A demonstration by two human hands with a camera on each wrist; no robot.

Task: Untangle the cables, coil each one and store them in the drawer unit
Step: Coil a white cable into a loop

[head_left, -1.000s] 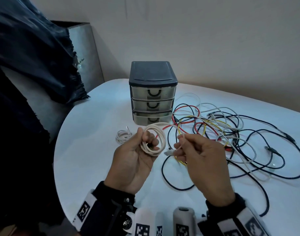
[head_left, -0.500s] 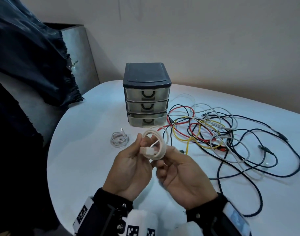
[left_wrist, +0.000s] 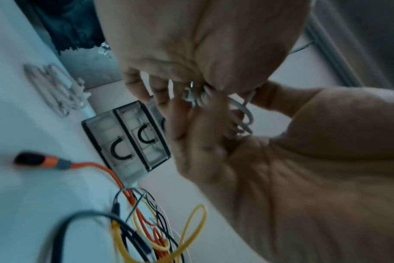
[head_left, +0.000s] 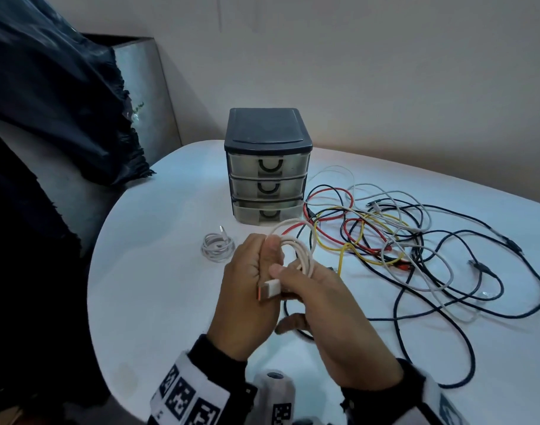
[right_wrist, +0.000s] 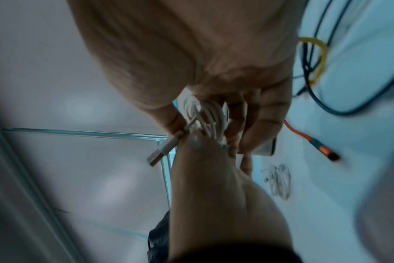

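Left hand (head_left: 247,289) fingers pinch the coiled white USB cable (head_left: 299,256); right hand (head_left: 330,326) fingers pinch its plug (head_left: 268,289) end.

cable tangle (head_left: 394,240) crowds drawer unit's (head_left: 267,167) right.
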